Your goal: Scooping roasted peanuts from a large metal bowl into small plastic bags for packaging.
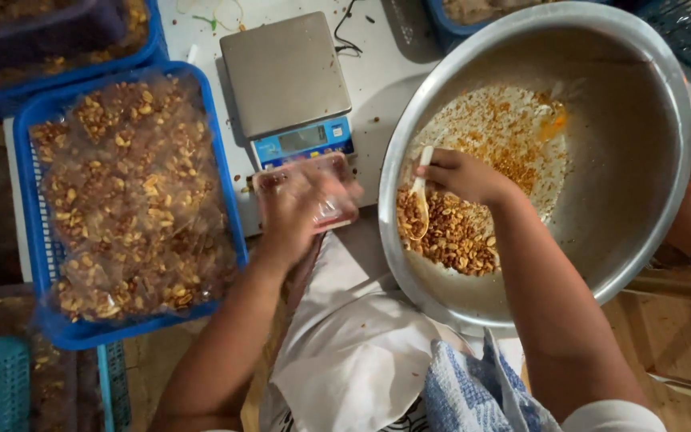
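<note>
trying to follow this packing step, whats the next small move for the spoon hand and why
Probably lift a spoonful across to the bag. The right hand has the pale spoon dug into the nut mix in the metal bowl, while the left hand holds a small clear bag beside the scale.
</note>
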